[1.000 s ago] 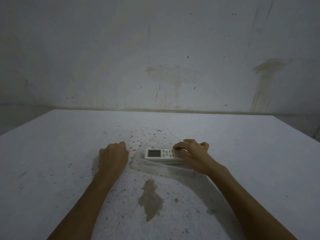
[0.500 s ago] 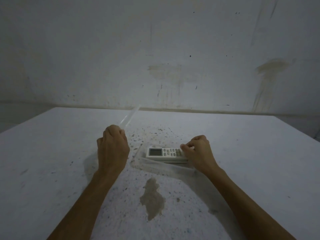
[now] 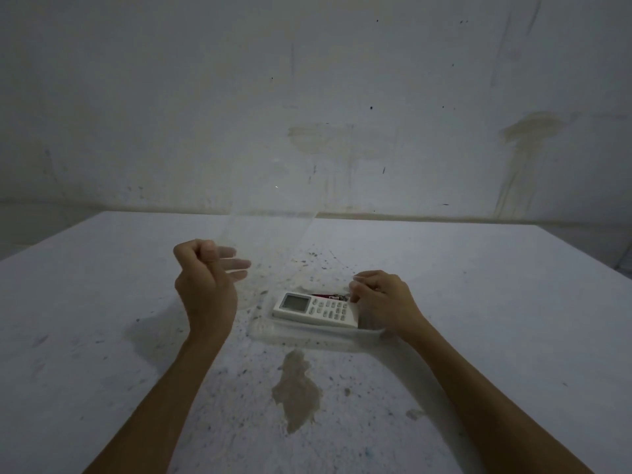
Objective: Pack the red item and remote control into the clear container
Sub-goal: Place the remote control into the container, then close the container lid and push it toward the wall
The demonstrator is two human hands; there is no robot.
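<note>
Now the left hand (image 3: 205, 289) is raised above the white bench (image 3: 496, 302) at about nine o'clock from the container, its grip narrow, thumb and curled fingers pinched on the near edge of a clear lid (image 3: 270, 227). That lid stands nearly upright, a faint transparent sheet rising past the far edge of the bench, and the outstretched fingertips show through it. Whether the lid is joined to the container I cannot tell.

Toward three o'clock, the right hand (image 3: 383, 299) rests low at the right end of the clear container (image 3: 307, 333), fingers bent down onto the button end of the remote control (image 3: 316, 310); the grip is a loose, partly closed curl, and whether it clamps the remote or only presses on it cannot be told. White, with a grey screen at its left end, the remote lies flat inside the shallow container, long side running from nine to three o'clock. Just behind it, at twelve o'clock, a sliver of the red item (image 3: 323, 295) shows inside the container too, mostly hidden by the remote and the fingers.

At six o'clock from the container a brownish stain (image 3: 297, 388) marks the bench, with dark specks scattered around. A stained grey wall (image 3: 307, 97) stands beyond.
</note>
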